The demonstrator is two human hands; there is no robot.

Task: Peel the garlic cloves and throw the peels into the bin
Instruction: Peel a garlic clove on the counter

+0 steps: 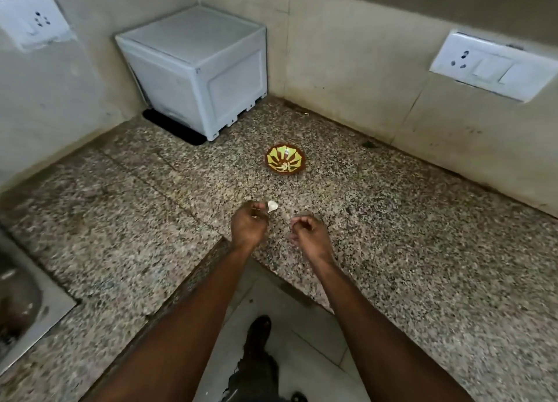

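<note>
The person stands at the inner corner of a speckled stone counter (392,220), both bare forearms reaching out over its edge. The left hand (249,225) is curled, and its fingertips pinch a pale garlic clove (272,206) that sticks out toward the right, just above the counter. The right hand (308,231) sits near it, a small gap between the two; its fingers are curled inward, and whether they pinch a scrap of peel cannot be told (the frame is too blurred there).

Farther back on the counter, well apart from the hands, stands a small brown bowl (285,159) with a yellow-green pattern inside and a few pale pieces lying in its bottom, probably more garlic. In the far corner a white box-shaped appliance (196,69) stands on short feet, with a black mat (172,126) showing under its front left edge.

A white wall socket (495,65) with switches sits on the tiled wall to the right, and another socket plate (30,18) is on the left wall. The rim of a steel sink (27,308) shows at the left edge. Below, between the arms, the tiled floor (302,335) and a dark shoe (258,330) are visible.
</note>
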